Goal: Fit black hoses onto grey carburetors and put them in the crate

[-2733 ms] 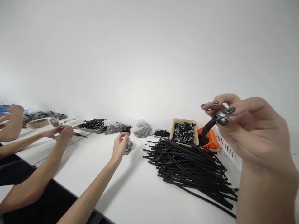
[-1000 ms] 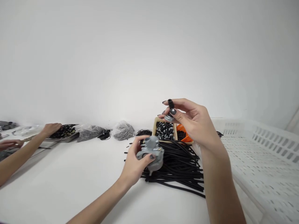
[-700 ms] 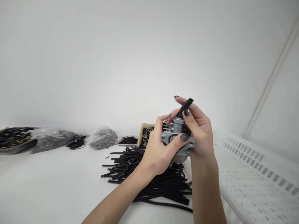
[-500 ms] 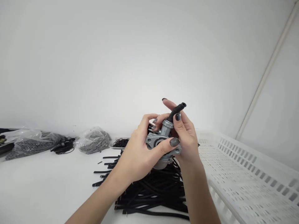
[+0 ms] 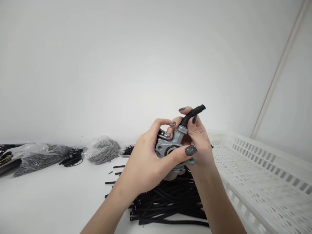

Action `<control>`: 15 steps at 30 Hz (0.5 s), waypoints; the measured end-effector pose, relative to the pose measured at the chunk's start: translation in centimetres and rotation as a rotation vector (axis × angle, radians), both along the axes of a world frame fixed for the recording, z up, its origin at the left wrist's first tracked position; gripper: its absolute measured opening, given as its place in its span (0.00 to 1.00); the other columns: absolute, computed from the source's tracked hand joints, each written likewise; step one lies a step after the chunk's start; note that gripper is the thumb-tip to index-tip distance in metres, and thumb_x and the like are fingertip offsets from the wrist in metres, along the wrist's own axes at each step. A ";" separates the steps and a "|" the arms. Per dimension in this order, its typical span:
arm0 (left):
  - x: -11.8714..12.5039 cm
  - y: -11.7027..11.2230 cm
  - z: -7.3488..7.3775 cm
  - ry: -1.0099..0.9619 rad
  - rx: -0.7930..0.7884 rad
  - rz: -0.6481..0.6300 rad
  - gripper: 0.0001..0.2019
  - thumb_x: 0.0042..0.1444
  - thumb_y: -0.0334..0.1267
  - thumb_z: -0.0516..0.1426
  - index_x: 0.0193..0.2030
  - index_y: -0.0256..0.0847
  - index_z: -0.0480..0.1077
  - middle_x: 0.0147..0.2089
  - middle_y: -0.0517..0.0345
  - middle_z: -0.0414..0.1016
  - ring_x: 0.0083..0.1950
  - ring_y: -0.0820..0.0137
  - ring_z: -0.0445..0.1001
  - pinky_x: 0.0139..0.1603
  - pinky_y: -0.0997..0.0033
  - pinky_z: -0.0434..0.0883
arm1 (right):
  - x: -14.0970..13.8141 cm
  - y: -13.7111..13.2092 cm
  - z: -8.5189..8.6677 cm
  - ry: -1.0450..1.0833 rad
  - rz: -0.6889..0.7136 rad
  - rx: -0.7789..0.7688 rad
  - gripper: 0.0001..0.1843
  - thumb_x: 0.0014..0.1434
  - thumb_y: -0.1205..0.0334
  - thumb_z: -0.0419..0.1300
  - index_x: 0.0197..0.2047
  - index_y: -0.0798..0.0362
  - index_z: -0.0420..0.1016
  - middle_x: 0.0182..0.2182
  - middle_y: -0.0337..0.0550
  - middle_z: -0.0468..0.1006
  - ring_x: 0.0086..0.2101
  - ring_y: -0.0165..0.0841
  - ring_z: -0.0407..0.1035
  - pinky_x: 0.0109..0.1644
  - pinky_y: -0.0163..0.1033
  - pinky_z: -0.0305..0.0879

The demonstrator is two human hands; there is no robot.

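A grey metal carburetor (image 5: 170, 143) is held up above the table, tilted, between both hands. My left hand (image 5: 152, 159) wraps round its body, thumb across the flanged face and fingers curled over the far side. A bent black rubber cap (image 5: 192, 115) sits on the carburetor's upper neck and points up to the right. My right hand (image 5: 201, 136) grips that rubber cap between thumb and fingers. Below the carburetor lies a heap of black rubber hoses (image 5: 168, 201), some with small metal clips at their ends.
On the right stands a white perforated plastic basket (image 5: 265, 169). Along the wall at the left lie two clear bags of small grey parts (image 5: 102, 150) and a bundle of black cords (image 5: 71, 157). A tray of thin black rings (image 5: 127, 150) shows behind my left hand.
The view has shifted, so the background sits further right. Both hands and the carburetor appear slightly further right, and the rubber cap leans more to the right with my right index finger curled closer against it.
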State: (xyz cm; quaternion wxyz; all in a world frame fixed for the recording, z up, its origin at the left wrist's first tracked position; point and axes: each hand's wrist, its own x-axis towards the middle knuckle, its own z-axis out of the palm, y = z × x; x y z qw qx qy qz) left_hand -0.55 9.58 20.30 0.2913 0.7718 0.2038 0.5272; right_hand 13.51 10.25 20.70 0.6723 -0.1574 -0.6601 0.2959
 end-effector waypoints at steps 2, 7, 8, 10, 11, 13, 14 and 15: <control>-0.2 0.0 0.0 0.016 -0.003 0.009 0.21 0.58 0.55 0.62 0.52 0.48 0.71 0.42 0.58 0.77 0.39 0.65 0.75 0.33 0.73 0.70 | -0.1 -0.2 0.0 0.016 -0.002 -0.025 0.15 0.68 0.42 0.52 0.51 0.39 0.69 0.37 0.39 0.77 0.31 0.34 0.75 0.35 0.41 0.76; -0.5 0.0 -0.2 0.040 -0.018 0.015 0.21 0.57 0.57 0.62 0.52 0.49 0.70 0.43 0.59 0.78 0.39 0.65 0.75 0.34 0.73 0.70 | -0.3 -0.2 0.0 0.069 0.069 -0.024 0.14 0.67 0.45 0.57 0.52 0.39 0.72 0.35 0.38 0.76 0.29 0.31 0.73 0.34 0.38 0.75; -0.6 -0.1 -0.1 0.035 -0.018 0.013 0.22 0.57 0.57 0.62 0.52 0.49 0.70 0.44 0.59 0.78 0.40 0.65 0.76 0.35 0.72 0.70 | -0.3 -0.2 0.0 0.095 0.107 -0.008 0.13 0.68 0.47 0.57 0.52 0.39 0.73 0.34 0.37 0.75 0.29 0.30 0.72 0.34 0.37 0.75; -0.6 -0.3 0.1 0.028 -0.022 0.012 0.22 0.56 0.57 0.62 0.52 0.48 0.70 0.46 0.58 0.78 0.42 0.64 0.76 0.36 0.72 0.70 | -0.3 -0.1 -0.1 0.125 0.176 0.022 0.11 0.68 0.50 0.57 0.51 0.38 0.74 0.33 0.35 0.74 0.28 0.28 0.71 0.35 0.36 0.75; -0.6 -0.5 0.3 0.038 -0.038 0.011 0.22 0.56 0.56 0.62 0.52 0.48 0.69 0.46 0.59 0.78 0.42 0.64 0.76 0.36 0.72 0.70 | -0.3 -0.1 -0.1 0.126 0.196 0.031 0.10 0.69 0.51 0.57 0.51 0.38 0.74 0.32 0.35 0.74 0.28 0.28 0.71 0.36 0.37 0.76; -0.7 -1.0 0.9 0.074 -0.086 -0.003 0.21 0.57 0.54 0.62 0.53 0.48 0.68 0.45 0.59 0.77 0.42 0.65 0.75 0.36 0.72 0.70 | -0.3 -0.1 0.0 0.106 0.206 0.033 0.11 0.68 0.50 0.57 0.51 0.38 0.75 0.32 0.35 0.74 0.28 0.29 0.71 0.37 0.40 0.77; -0.8 -1.2 1.1 0.091 -0.109 -0.015 0.21 0.57 0.53 0.62 0.53 0.48 0.68 0.44 0.60 0.77 0.41 0.65 0.75 0.36 0.72 0.70 | -0.2 -0.2 0.0 0.095 0.203 0.027 0.12 0.68 0.49 0.58 0.51 0.38 0.76 0.32 0.35 0.74 0.28 0.30 0.71 0.37 0.41 0.77; -0.8 -1.3 1.4 0.103 -0.128 -0.025 0.20 0.58 0.53 0.62 0.52 0.48 0.67 0.44 0.60 0.77 0.41 0.66 0.74 0.36 0.72 0.70 | -0.2 -0.3 0.1 0.089 0.202 0.014 0.12 0.67 0.48 0.59 0.51 0.38 0.76 0.31 0.35 0.74 0.28 0.30 0.71 0.37 0.42 0.77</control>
